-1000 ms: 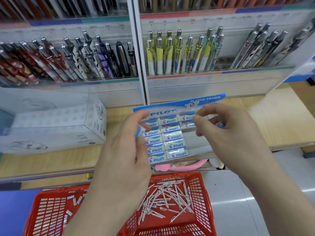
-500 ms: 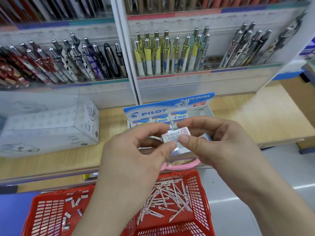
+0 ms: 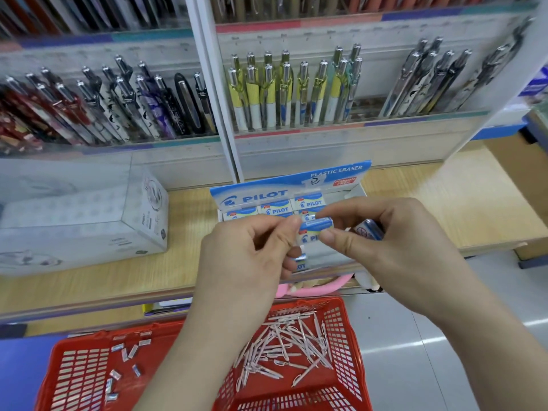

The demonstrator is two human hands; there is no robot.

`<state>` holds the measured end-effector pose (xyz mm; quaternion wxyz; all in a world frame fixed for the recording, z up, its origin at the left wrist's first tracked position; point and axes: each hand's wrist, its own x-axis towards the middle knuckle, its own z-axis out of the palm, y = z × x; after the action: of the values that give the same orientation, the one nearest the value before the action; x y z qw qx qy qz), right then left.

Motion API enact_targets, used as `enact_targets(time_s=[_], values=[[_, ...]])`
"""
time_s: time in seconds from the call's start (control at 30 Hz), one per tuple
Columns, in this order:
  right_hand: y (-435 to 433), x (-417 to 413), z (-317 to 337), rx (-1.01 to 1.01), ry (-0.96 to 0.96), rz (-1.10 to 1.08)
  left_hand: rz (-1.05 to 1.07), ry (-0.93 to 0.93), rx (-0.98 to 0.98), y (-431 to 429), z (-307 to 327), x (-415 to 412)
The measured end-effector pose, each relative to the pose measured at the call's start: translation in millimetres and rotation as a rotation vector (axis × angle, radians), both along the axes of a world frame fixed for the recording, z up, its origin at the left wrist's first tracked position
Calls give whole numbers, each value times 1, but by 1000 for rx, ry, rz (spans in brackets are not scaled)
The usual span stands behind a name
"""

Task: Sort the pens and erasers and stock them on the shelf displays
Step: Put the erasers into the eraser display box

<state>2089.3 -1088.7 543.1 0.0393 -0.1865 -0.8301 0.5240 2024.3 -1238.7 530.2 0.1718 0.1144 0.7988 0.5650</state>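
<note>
Partway through, by the look of things, and nowhere near finished. Pinched by its two ends, one wrapped eraser (image 3: 315, 228), between thumb and forefinger of the left hand (image 3: 252, 253) and thumb and forefinger of the right hand (image 3: 385, 247), just above the front of the Pilot display box (image 3: 284, 189) on the wooden shelf (image 3: 439, 203). Other fingers of both hands curled inward; tucked under the right ones, what looks like a second eraser (image 3: 369, 232). Already stocked: rows of erasers at the back of the box, the front part hidden behind the hands. Left to do: a scatter of loose erasers (image 3: 127, 354) in the left half of the red basket (image 3: 314, 301), plus a heap of pale pens (image 3: 284, 345) in its right half — none yet sorted into the pen racks (image 3: 296, 99) above. Likely next: seating the held eraser in a free slot, label up.
</note>
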Motion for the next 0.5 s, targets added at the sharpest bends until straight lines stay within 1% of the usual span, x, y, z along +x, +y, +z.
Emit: enact_targets(time_s=[0.03,0.1,0.17,0.2,0.23,0.33,0.43,0.5], values=[[0,-1,-2,18,-11,-22,-12,32,-47,1,-1,-1],[2,-1,-6,111,-47,-57,-15,185,-194,-1,-6,-5],[3,-3,-8,248,-115,-73,40,374,-356,-9,-8,-10],[3,-5,-9,307,-145,-79,78,436,-426,-15,-9,-12],[3,-6,-10,354,-173,-79,109,458,-478,-21,-10,-14],[0,-13,-10,423,-236,-87,140,399,-587,-34,-15,-15],[-4,-17,-11,551,-253,-93,131,338,-549,-36,-18,-12],[-6,-19,-10,582,-269,-86,148,325,-530,-36,-20,-13]])
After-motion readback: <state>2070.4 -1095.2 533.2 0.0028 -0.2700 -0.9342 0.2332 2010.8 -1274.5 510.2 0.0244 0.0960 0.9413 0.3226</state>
